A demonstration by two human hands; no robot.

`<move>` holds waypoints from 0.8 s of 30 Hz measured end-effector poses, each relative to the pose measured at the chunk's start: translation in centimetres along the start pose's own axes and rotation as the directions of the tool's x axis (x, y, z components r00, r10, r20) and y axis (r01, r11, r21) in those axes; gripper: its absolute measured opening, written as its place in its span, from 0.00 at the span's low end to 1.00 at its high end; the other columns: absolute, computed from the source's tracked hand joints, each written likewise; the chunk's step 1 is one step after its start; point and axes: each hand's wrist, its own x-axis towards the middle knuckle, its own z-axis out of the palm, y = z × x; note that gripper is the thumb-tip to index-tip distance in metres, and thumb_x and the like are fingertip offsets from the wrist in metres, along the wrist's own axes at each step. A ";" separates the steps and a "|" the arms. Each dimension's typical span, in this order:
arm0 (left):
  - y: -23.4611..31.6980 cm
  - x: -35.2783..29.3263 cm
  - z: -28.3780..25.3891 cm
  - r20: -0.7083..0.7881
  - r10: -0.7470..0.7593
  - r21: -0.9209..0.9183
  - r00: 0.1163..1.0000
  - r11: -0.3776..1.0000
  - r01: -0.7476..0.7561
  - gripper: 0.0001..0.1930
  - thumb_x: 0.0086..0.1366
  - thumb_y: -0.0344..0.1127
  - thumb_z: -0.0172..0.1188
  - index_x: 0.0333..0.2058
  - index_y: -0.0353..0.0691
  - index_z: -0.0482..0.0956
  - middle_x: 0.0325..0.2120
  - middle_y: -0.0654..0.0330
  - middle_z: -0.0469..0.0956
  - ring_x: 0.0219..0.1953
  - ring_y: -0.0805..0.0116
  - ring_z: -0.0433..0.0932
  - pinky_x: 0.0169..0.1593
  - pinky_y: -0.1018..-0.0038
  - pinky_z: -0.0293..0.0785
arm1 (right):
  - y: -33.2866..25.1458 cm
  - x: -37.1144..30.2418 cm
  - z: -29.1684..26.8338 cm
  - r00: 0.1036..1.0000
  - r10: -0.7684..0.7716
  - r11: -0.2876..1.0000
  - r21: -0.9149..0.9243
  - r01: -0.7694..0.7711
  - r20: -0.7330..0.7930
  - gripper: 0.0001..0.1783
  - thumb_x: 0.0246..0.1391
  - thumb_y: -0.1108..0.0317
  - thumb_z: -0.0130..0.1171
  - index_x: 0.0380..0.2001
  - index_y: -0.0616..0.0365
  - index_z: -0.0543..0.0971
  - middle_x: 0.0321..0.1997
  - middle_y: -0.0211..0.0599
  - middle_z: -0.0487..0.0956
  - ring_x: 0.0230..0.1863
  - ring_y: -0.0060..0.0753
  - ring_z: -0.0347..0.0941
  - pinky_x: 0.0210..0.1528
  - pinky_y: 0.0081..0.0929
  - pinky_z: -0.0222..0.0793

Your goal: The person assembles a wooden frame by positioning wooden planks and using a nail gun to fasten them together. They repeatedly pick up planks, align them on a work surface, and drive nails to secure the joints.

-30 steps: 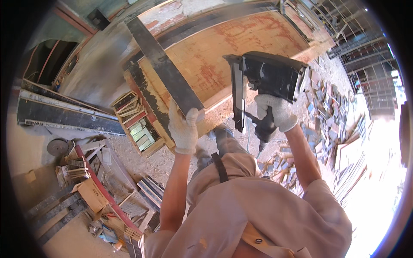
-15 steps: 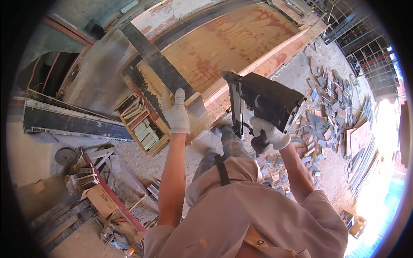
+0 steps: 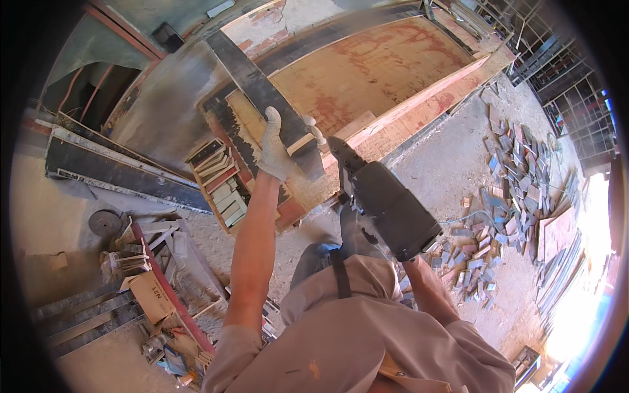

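Observation:
My left hand (image 3: 274,154), in a pale work glove, is raised at the near end of a long dark board (image 3: 252,82). Its fingers point up and look stretched out; I cannot tell whether they touch the board. To the right, a black nail gun (image 3: 393,209) hangs in front of my body, its narrow nose toward the wooden frame (image 3: 419,98). My right forearm (image 3: 429,288) reaches up behind the tool, whose body hides the right hand on its handle. Near the board's end is a small pale shape (image 3: 316,131) that I cannot make out.
A wooden box (image 3: 226,196) of short wood strips stands left of the frame. Scattered wood offcuts (image 3: 511,203) cover the floor at right. A cardboard box (image 3: 149,295) and a round disc (image 3: 105,223) lie at lower left. Long dark panels (image 3: 124,167) lean at far left.
My left hand has moved up along the dark board. The nail gun has tilted and come lower and nearer to me, and its body now covers my right hand. The view has shifted a little.

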 end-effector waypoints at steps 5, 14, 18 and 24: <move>-0.6 0.7 0.3 -0.028 0.087 0.053 0.996 0.995 -0.086 0.44 0.67 0.77 0.42 0.41 0.33 0.80 0.30 0.49 0.83 0.35 0.52 0.84 0.45 0.57 0.82 | 2.0 0.3 1.1 0.999 -0.028 1.000 0.011 0.028 0.027 0.15 0.65 0.67 0.60 0.23 0.57 0.77 0.19 0.27 0.71 0.21 0.20 0.65 0.24 0.25 0.59; -0.9 0.8 -0.2 -0.129 0.129 0.010 0.983 0.992 -0.128 0.47 0.67 0.79 0.39 0.41 0.31 0.80 0.29 0.47 0.83 0.32 0.50 0.84 0.49 0.53 0.82 | 3.7 1.5 2.4 0.997 -0.057 0.998 0.030 0.055 0.059 0.15 0.66 0.67 0.60 0.23 0.57 0.77 0.19 0.26 0.71 0.21 0.21 0.65 0.24 0.25 0.60; -0.7 0.6 0.0 -0.109 0.091 0.044 0.990 0.995 -0.087 0.47 0.67 0.78 0.40 0.41 0.30 0.80 0.27 0.45 0.83 0.31 0.49 0.84 0.50 0.52 0.81 | 3.8 2.0 2.6 0.996 -0.071 0.997 0.032 0.070 0.051 0.15 0.66 0.67 0.60 0.23 0.56 0.77 0.19 0.26 0.71 0.21 0.21 0.66 0.24 0.26 0.60; -0.9 0.9 0.0 -0.105 0.105 0.068 0.989 0.993 -0.098 0.46 0.68 0.77 0.40 0.41 0.30 0.80 0.27 0.46 0.83 0.31 0.49 0.83 0.49 0.53 0.81 | 3.8 2.2 3.0 0.996 -0.074 0.997 0.025 0.073 0.040 0.15 0.66 0.67 0.60 0.23 0.56 0.77 0.19 0.26 0.71 0.21 0.22 0.66 0.24 0.26 0.61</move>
